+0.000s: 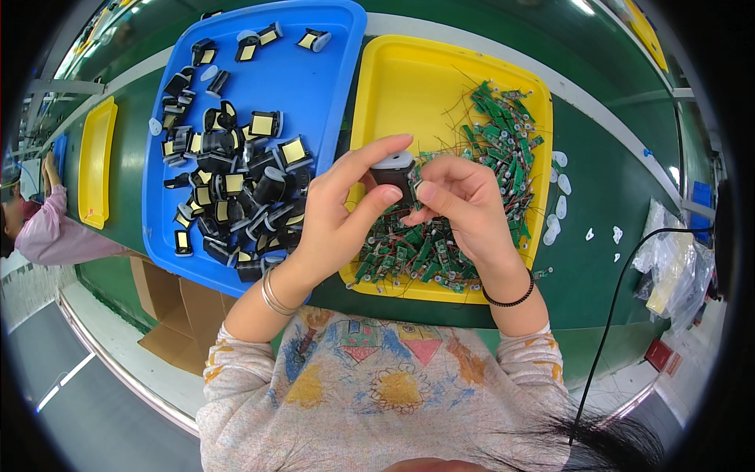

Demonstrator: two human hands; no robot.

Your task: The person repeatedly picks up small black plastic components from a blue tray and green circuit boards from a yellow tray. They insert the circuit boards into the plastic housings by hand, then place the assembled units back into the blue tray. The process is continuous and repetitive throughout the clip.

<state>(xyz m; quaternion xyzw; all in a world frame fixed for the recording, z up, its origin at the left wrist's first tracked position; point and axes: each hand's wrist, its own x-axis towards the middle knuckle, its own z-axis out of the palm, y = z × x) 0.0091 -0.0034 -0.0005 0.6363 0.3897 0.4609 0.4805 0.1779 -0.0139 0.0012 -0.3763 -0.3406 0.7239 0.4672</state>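
**Black part held upright between both hands over the yellow tray**

Green table (605, 204) runs across the view as a long line, with a second person in a pink sleeve (55, 228) working at the far left near another yellow tray (96, 161).

Closer in, a blue tray (314, 86) holds a heap of black parts (236, 189), many showing a yellow face, some lying flat and some on their sides.

Just right of that heap, the left hand (334, 220) rises from the lower edge, bangles at the wrist. Its fingers are curled partway, thumb and forefinger closed on the left side of one black part (392, 175), which has a pale grey top. The part stands roughly upright, its long axis pointing up and away from the person, and it sits between the two hands, above the near left portion of the big yellow tray (409, 71).

The right hand (464, 208), a dark band at its wrist, meets the part from the right. Its thumb and fingertips are pinched together against the part's right face; whether they grip a small board or wire there I cannot tell. Both hands touch the part, so neither is nearer; the left carries its body, the right works at its side.

Under and to the right of the hands lies a tangle of green boards (503, 126) with thin reddish wires. Farther right, white scraps (560, 182) dot the table, and clear bags (676, 267) sit at the edge.
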